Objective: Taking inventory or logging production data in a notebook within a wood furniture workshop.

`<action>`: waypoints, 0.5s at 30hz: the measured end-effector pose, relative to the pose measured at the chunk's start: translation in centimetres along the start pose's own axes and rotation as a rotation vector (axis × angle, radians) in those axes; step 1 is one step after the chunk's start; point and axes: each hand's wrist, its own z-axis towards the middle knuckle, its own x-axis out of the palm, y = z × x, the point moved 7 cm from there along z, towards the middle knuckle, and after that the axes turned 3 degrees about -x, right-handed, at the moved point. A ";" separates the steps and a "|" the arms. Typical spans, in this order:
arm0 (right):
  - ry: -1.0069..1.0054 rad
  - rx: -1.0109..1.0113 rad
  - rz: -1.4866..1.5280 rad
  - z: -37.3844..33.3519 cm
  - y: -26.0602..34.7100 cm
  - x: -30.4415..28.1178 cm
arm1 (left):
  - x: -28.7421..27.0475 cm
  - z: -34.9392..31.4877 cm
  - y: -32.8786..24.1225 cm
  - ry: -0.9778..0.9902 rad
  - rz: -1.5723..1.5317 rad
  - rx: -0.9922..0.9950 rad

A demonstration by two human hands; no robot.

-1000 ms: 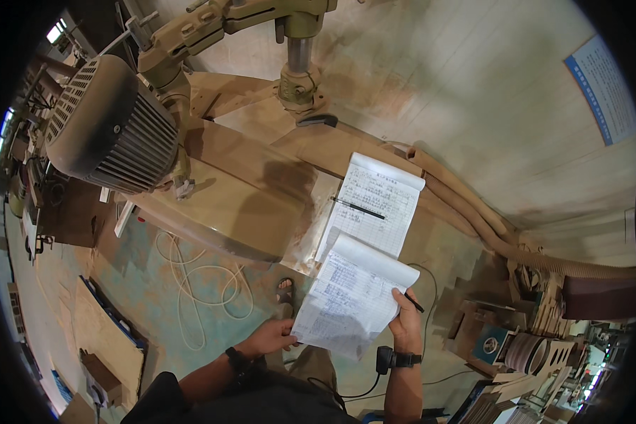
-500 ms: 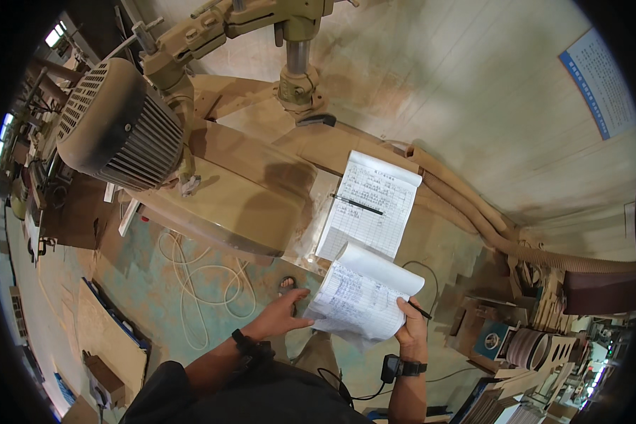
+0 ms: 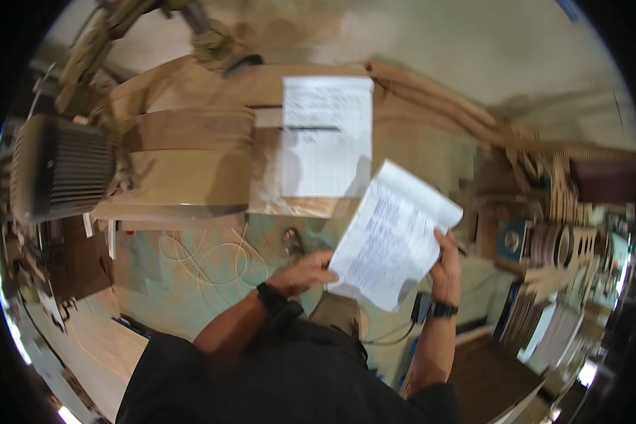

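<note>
Held sheet (image 3: 392,237): fills the gap between both hands.
12 o'clock: tabletop (image 3: 191,169), with a white paper (image 3: 326,134) lying flat; room above it.
9 o'clock: grey motor housing (image 3: 60,169) blocks.
7 o'clock: floor with loose white cord (image 3: 212,258).
3 o'clock: stacked wood pieces (image 3: 565,240) crowd in.

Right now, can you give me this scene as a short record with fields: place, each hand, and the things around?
place: a dusty workshop with a wood-coloured machine table
left hand: left hand touches the left edge of a printed sheet of paper
right hand: right hand holds the same sheet at its right edge
on the table: a second sheet lies flat, with a dark pen across it
left side: a ribbed grey motor
floor: a coiled white cable
wrists: a dark band on each
</note>
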 end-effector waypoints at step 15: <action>-0.143 -0.136 0.211 -2.2 0.2 -12.5 | 6.1 5.6 3.0 0.001 -0.057 -0.248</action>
